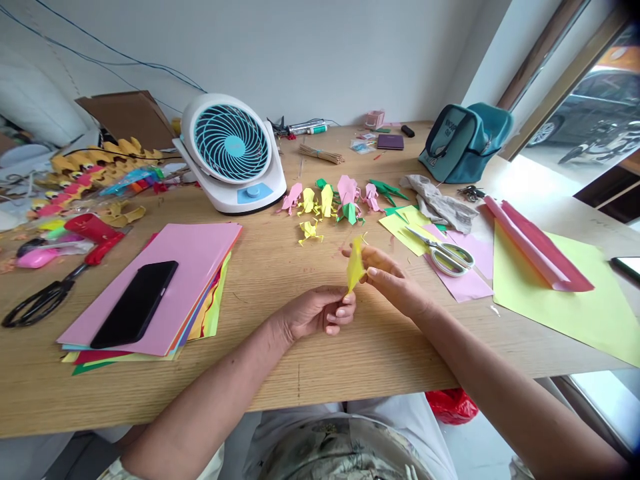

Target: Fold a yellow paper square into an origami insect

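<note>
My left hand [323, 310] pinches the lower end of a folded yellow paper figure [355, 267], which stands upright above the wooden table. Beside it, my right hand [395, 277] has its fingers apart, with the fingertips partly behind the paper; whether they touch it I cannot tell. Just beyond my hands sits a group of folded paper figures with thin legs: a small yellow one [311, 231] in front, a large pink one [347, 189], a green one [350, 213] and several others.
To the right lie white-handled scissors [453, 259], yellow and pink paper pieces, a grey cloth [440, 200] and a large yellow-green sheet [565, 307]. A stack of coloured paper [200, 267] bears a black phone [135, 303] at left. Behind stand a white fan [233, 147] and a teal bag [465, 143].
</note>
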{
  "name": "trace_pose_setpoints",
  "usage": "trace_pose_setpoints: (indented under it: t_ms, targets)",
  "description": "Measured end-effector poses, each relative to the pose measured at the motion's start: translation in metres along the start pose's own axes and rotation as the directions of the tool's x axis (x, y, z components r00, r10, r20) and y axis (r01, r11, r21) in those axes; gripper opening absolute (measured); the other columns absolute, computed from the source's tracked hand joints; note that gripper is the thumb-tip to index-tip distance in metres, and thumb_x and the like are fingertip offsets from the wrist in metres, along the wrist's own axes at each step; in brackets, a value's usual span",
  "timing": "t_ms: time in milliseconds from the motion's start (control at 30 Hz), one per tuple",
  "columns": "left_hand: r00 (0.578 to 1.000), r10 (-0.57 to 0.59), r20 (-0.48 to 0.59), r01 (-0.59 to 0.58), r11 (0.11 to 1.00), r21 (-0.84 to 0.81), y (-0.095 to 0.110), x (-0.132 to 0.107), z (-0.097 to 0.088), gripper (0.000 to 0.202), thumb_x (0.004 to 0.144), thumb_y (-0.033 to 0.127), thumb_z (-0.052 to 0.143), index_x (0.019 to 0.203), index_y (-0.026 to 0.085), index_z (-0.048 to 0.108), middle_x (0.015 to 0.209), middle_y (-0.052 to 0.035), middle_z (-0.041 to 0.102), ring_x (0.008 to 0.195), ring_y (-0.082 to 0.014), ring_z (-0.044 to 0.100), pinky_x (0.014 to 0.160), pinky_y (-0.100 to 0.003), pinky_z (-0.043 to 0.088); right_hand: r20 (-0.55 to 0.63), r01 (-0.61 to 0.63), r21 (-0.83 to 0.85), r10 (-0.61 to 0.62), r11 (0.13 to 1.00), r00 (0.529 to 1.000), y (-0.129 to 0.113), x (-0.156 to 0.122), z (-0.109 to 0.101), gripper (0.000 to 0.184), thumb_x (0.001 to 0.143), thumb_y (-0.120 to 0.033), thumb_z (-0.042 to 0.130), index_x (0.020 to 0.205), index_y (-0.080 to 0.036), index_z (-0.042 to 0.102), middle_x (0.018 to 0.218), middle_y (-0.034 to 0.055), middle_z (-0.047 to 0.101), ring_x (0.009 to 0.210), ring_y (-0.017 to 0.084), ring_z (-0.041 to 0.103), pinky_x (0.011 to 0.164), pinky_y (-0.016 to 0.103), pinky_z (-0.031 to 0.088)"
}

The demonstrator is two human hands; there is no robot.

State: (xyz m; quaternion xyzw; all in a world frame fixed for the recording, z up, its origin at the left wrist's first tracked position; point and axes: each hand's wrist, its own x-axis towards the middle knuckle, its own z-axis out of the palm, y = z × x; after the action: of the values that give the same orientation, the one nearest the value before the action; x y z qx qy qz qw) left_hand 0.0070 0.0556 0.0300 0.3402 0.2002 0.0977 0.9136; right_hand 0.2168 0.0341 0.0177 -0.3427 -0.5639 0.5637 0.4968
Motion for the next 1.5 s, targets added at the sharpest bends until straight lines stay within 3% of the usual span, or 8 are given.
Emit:
trace_pose_setpoints:
  t_ms: [167, 267, 367, 500, 733, 1100, 1333, 1500]
  targets:
    - [0.996, -0.019, 0.088, 0.017, 1.0, 0.023, -0.002, 0.0, 0.0, 0.041, 0.083, 0.048, 0.069, 0.073, 0.018, 0.044, 0.059, 0.0062, 0.037, 0.046, -0.0057, 0.024, 0.036, -0.014, 0.034, -0.05, -0.063, 0.041, 0.065, 0.997, 0.997, -0.002, 0.002, 0.001, 0.041, 0.085, -0.042, 0.07, 0.123, -0.028, 0.065, 0.113, 0.0038, 0.069, 0.098, 0.018, 0.06, 0.082, 0.029, 0.046]
    - [0.997, 0.065, -0.051, -0.053, 0.977, 0.205, -0.008, 0.005, -0.004, 0.047, 0.08, 0.059, 0.068, 0.074, 0.016, 0.049, 0.062, 0.0034, 0.046, 0.047, -0.0055, 0.033, 0.039, -0.016, 0.042, -0.123, -0.131, 0.077, 0.14, 0.988, 0.982, 0.001, 0.004, 0.001, 0.029, 0.077, -0.047, 0.077, 0.091, -0.022, 0.071, 0.079, -0.0001, 0.065, 0.07, 0.013, 0.055, 0.067, 0.026, 0.044]
    - [0.901, 0.334, -0.277, -0.212, 0.895, 0.391, -0.012, 0.012, -0.008, 0.052, 0.079, 0.066, 0.065, 0.08, 0.014, 0.057, 0.068, -0.0005, 0.055, 0.051, -0.0075, 0.045, 0.042, -0.019, 0.047, -0.16, -0.15, 0.102, 0.165, 0.984, 0.973, 0.003, 0.006, 0.001, 0.034, 0.073, -0.05, 0.08, 0.077, -0.02, 0.065, 0.07, -0.0015, 0.059, 0.064, 0.012, 0.052, 0.063, 0.026, 0.043]
    - [0.755, 0.554, -0.351, -0.369, 0.801, 0.471, -0.011, 0.013, -0.011, 0.061, 0.083, 0.074, 0.052, 0.092, 0.015, 0.063, 0.082, -0.0054, 0.063, 0.07, -0.0141, 0.06, 0.051, -0.022, 0.052, -0.159, -0.148, 0.071, 0.158, 0.986, 0.975, 0.003, 0.006, 0.002, 0.036, 0.071, -0.052, 0.081, 0.077, -0.02, 0.064, 0.072, -0.0008, 0.06, 0.066, 0.013, 0.053, 0.062, 0.026, 0.044]
    - [0.681, 0.668, -0.3, -0.447, 0.704, 0.552, -0.005, 0.007, -0.006, 0.063, 0.088, 0.071, 0.046, 0.108, 0.015, 0.067, 0.102, -0.0098, 0.071, 0.092, -0.02, 0.066, 0.071, -0.026, 0.054, -0.148, -0.125, -0.037, 0.118, 0.991, 0.982, 0.004, 0.007, 0.008, 0.039, 0.072, -0.053, 0.08, 0.079, -0.019, 0.063, 0.076, 0.0009, 0.064, 0.066, 0.014, 0.053, 0.06, 0.026, 0.042]
    - [0.596, 0.747, -0.295, -0.331, 0.564, 0.757, -0.006, 0.014, -0.011, 0.029, 0.085, 0.033, 0.063, 0.105, 0.014, 0.07, 0.099, -0.0053, 0.072, 0.09, -0.0167, 0.064, 0.078, -0.023, 0.05, -0.012, -0.06, -0.058, 0.059, 0.997, 0.998, 0.012, 0.005, 0.011, 0.036, 0.076, -0.048, 0.08, 0.09, -0.021, 0.061, 0.084, 0.0016, 0.065, 0.076, 0.016, 0.059, 0.067, 0.028, 0.047]
    - [0.585, 0.758, -0.288, -0.16, 0.456, 0.875, -0.01, 0.012, -0.007, 0.027, 0.085, 0.023, 0.058, 0.105, 0.015, 0.073, 0.083, -0.0019, 0.071, 0.066, -0.0124, 0.06, 0.059, -0.019, 0.045, -0.022, 0.019, -0.213, -0.024, 0.977, 0.999, 0.012, 0.001, 0.008, 0.053, 0.088, -0.048, 0.068, 0.134, -0.028, 0.051, 0.119, 0.0062, 0.06, 0.095, 0.018, 0.058, 0.078, 0.029, 0.047]
    - [0.591, 0.772, -0.234, -0.068, 0.337, 0.939, -0.013, 0.012, -0.001, 0.024, 0.081, 0.018, 0.06, 0.099, 0.016, 0.076, 0.078, -0.0007, 0.071, 0.063, -0.0116, 0.058, 0.057, -0.018, 0.042, -0.021, 0.017, -0.208, -0.021, 0.978, 1.0, 0.003, 0.002, 0.007, 0.032, 0.086, -0.053, 0.067, 0.099, -0.024, 0.066, 0.102, 0.0053, 0.06, 0.094, 0.021, 0.057, 0.082, 0.032, 0.047]
